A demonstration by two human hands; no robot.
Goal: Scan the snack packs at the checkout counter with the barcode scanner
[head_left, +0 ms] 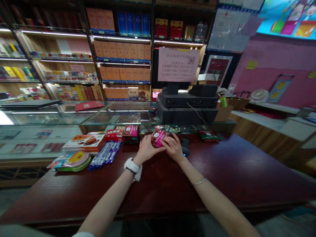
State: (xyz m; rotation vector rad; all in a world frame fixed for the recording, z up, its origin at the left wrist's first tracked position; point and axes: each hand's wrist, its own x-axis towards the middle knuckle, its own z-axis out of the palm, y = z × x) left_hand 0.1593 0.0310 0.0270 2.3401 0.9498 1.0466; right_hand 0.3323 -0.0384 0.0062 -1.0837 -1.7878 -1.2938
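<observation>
Between my two hands is a pink and dark red snack packet (158, 135), just above the dark wooden counter (163, 184). My left hand (146, 149) grips its left side, a white watch on the wrist. On the right side, the fingers of my right hand (173, 148) lie over the packet's edge. A black scanner-like device (185, 147) with a small blue light sits right beside my right hand. To the left of my hands is a stack of similar pink-brown packets (130, 133).
Blue-purple wrapped bars (105, 154), an orange-white box (85, 143) and round-topped colourful packs (74, 160) lie at the counter's left. A dark green packet (209, 136) lies at right. Behind stand a glass case (116, 113) and a cash register (186, 107) with cables.
</observation>
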